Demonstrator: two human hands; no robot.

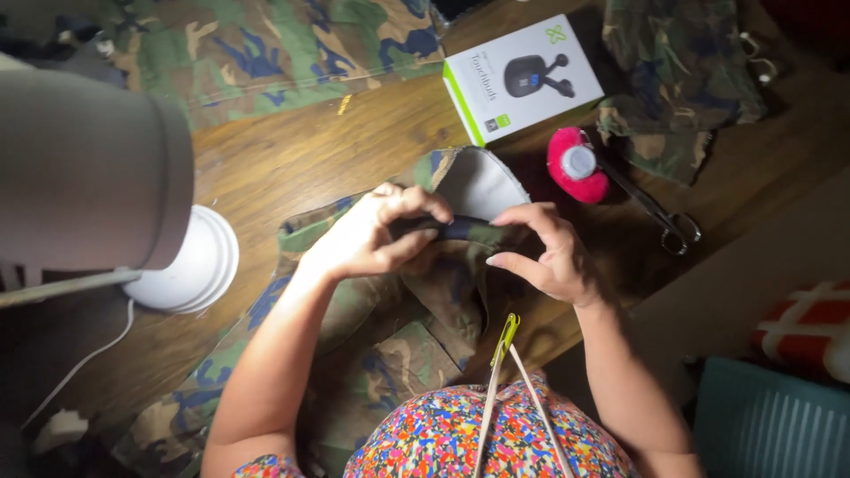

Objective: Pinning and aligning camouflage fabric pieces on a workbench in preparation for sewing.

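Centrally, both forearms are reaching up from the bottom edge and converging over a camouflage garment [390,354] that is lying spread on a wooden table [292,150]. Left hand [367,239] is arching over a folded edge of the cloth, wrist slightly raised; its fingers are curling tightly and pinching the dark fold between thumb and fingertips. Right hand [549,257] is meeting the same fold from the opposite side, fingers bent and nearly closed, thumb extended below; its fingertips are touching the cloth, though whether they are actually gripping it cannot be told. Just above the hands a grey lining panel [482,186] is showing. A red pincushion [575,166] and scissors [660,212] are lying just beside the right hand; a white box [522,78] is lying farther up. A lamp shade [88,168] and its white base [199,261] are standing to the left of the left hand.
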